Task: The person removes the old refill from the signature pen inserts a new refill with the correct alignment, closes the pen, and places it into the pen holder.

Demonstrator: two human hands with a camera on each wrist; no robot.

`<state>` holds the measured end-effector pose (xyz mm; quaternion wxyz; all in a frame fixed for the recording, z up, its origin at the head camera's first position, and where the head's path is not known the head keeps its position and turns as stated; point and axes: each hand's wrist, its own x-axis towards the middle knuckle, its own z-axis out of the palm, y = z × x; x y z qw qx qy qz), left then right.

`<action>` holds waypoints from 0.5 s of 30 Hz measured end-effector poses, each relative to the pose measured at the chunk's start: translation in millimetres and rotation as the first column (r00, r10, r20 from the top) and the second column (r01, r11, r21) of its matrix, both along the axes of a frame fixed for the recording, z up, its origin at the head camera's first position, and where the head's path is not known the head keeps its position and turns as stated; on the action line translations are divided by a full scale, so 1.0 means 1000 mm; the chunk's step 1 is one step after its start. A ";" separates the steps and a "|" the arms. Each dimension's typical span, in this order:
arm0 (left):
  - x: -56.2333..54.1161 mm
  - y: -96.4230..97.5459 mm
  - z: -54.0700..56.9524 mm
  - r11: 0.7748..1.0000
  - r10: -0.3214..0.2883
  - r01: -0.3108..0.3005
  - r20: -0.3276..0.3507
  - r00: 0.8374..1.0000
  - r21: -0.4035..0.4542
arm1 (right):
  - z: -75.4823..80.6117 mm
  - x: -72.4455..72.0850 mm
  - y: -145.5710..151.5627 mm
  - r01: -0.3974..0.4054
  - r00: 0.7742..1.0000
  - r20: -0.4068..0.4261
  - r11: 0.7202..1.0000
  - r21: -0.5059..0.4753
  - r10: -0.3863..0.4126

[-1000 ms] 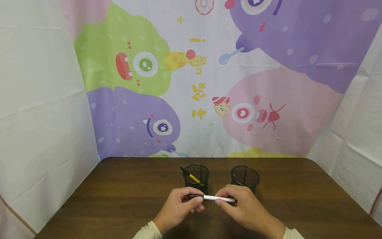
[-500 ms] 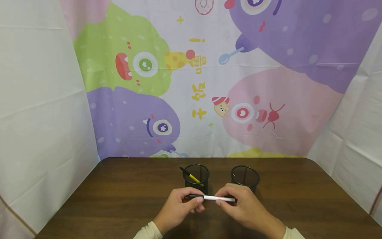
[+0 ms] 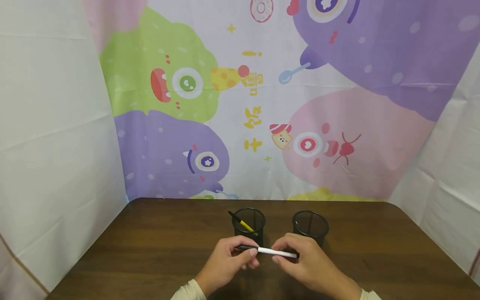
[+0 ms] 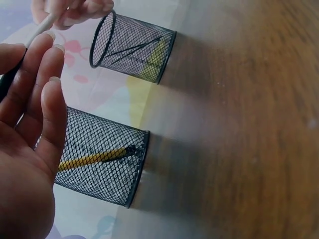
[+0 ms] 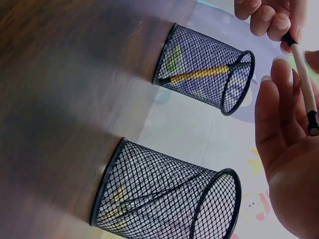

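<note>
A white pen with black ends (image 3: 275,252) lies level between the two hands, in front of the mesh cups. My left hand (image 3: 226,258) pinches its black end between thumb and fingers. Around the white barrel's other end, my right hand (image 3: 309,262) has its thumb and index finger spread apart, with the pen between them. In the right wrist view the pen (image 5: 305,82) crosses in front of the right fingers (image 5: 271,114), its black tail over the palm. Behind the left hand stands a black mesh pen cup (image 3: 248,221) holding a yellow pen with a black end (image 3: 243,223).
A second black mesh cup (image 3: 310,225) stands behind the right hand; no pen shows in it. Both are on a dark brown wooden table (image 3: 168,237). A cartoon-print cloth (image 3: 258,175) hangs at the back, with white cloth (image 3: 56,158) at the sides.
The right thumb has moved down off the pen, widening the gap to the index finger. The left hand keeps its pinch. The whole head view has shifted slightly.
</note>
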<state>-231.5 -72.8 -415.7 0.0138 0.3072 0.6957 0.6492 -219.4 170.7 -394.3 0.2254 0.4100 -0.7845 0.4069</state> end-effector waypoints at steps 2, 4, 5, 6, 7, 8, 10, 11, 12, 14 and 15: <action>0.000 0.000 0.000 1.000 -0.006 0.006 -0.009 1.000 0.005 | -0.001 -0.001 0.001 -0.008 1.000 0.002 1.000 0.002 0.008; 0.000 0.000 -0.001 1.000 -0.015 0.016 -0.024 1.000 0.010 | -0.002 -0.001 0.001 -0.011 1.000 0.009 1.000 0.006 0.011; 0.000 0.000 -0.001 1.000 -0.022 0.023 -0.032 0.999 0.013 | -0.002 -0.001 0.001 -0.014 1.000 0.013 1.000 0.007 0.014; 0.000 0.000 -0.001 0.999 -0.029 0.030 -0.038 0.999 0.016 | -0.002 -0.001 0.001 -0.012 1.000 0.018 1.000 0.009 0.012; 0.000 0.000 -0.001 0.999 -0.035 0.036 -0.044 0.998 0.019 | -0.002 -0.001 0.001 -0.011 1.000 0.025 1.000 0.011 0.011; 0.000 0.001 -0.001 0.999 -0.042 0.043 -0.049 0.998 0.022 | -0.002 -0.001 0.001 -0.009 1.000 0.030 1.000 0.012 0.009; 0.001 0.001 0.000 0.998 -0.053 0.054 -0.050 0.997 0.025 | -0.001 0.000 0.000 -0.011 0.999 0.042 1.000 0.016 0.010; 0.002 0.001 0.000 0.998 -0.057 0.058 -0.047 0.997 0.026 | -0.001 0.000 0.001 -0.015 0.999 0.049 1.000 0.019 0.014; 0.002 0.001 0.000 0.998 -0.060 0.061 -0.042 0.997 0.026 | 0.000 0.001 0.001 -0.018 0.998 0.056 1.000 0.022 0.017; 0.003 0.002 0.000 0.998 -0.062 0.063 -0.034 0.997 0.021 | 0.000 0.001 0.001 -0.027 0.998 0.059 0.999 0.032 0.025; 0.004 0.002 0.000 0.998 -0.062 0.063 -0.030 0.998 0.018 | 0.000 0.001 0.001 -0.030 0.998 0.061 0.999 0.038 0.028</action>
